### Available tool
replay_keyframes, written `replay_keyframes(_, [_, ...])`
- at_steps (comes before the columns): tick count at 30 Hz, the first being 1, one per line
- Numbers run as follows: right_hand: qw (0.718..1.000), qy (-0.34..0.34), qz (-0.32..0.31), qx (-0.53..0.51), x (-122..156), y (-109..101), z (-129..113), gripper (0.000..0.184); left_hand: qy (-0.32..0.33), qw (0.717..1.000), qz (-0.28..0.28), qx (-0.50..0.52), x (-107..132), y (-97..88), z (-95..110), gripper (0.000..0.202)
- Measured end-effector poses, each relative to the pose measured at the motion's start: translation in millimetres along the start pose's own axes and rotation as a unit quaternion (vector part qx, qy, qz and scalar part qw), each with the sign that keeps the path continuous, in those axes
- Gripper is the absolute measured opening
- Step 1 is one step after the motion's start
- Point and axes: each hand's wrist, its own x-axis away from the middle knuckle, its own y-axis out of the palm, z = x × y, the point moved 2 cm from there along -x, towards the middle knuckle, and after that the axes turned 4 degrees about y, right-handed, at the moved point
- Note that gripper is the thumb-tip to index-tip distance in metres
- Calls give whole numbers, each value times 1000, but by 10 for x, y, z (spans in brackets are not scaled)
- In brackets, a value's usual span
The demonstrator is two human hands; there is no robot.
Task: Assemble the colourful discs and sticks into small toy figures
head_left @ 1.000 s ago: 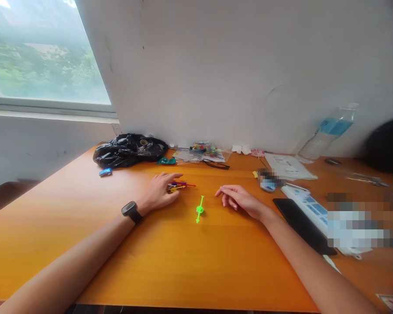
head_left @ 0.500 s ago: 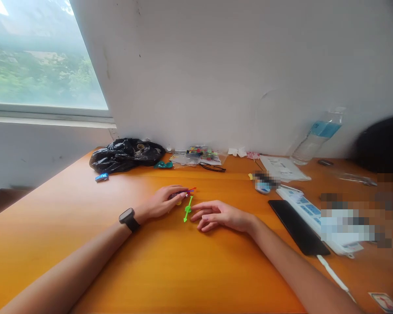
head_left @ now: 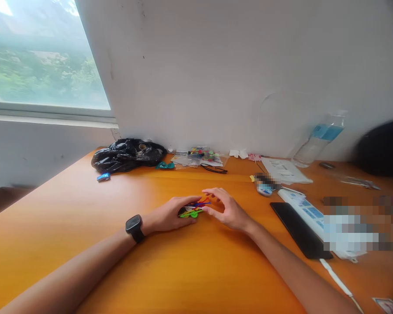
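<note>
Several small plastic arrow-shaped pieces lie bunched on the table between my hands. A bright green arrow piece is at the near side of the bunch, and a blue arrow piece with red beside it is at the far side. My left hand, with a black watch on its wrist, curves around the left of the bunch, thumb and fingers apart, hiding part of it. From the right, my right hand reaches over with fingers spread and curved, its thumb tip close to the green piece.
A black plastic bag, a small blue packet and clear bags of coloured parts lie toward the wall. To the right are a black phone, a white power strip and a clear bottle.
The green arrow piece, standing apart before, now lies against the other pieces. My left hand has shifted right with its thumb spread, and my right hand has turned and moved to the far right side.
</note>
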Motion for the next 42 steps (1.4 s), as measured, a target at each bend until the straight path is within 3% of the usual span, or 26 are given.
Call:
replay_keyframes(3, [998,-35,-59,-2,25,65,-45,33,22,1000,12,-18,-15,-28,41,60])
replay_keyframes(9, [998,-24,-42,29,38,57,5,23,-7,998,22,-52,10,-186,-15,65])
replay_keyframes(15, [996,-36,-66,41,55,41,-9,24,-23,997,53,-42,21,-327,27,28])
replay_keyframes(20, [995,-30,-80,48,59,31,-31,26,-2,999,27,-31,-5,-330,-7,15])
replay_keyframes(30, [994,-34,-92,52,62,47,-38,26,-13,997,53,-50,-19,-306,-24,32])
replay_keyframes(37, [994,-36,-90,47,64,55,-55,37,-106,993,49,32,11,-269,-96,35])
replay_keyframes(42, [993,-49,-101,41,67,59,-77,36,-111,990,83,9,5,-269,-165,29])
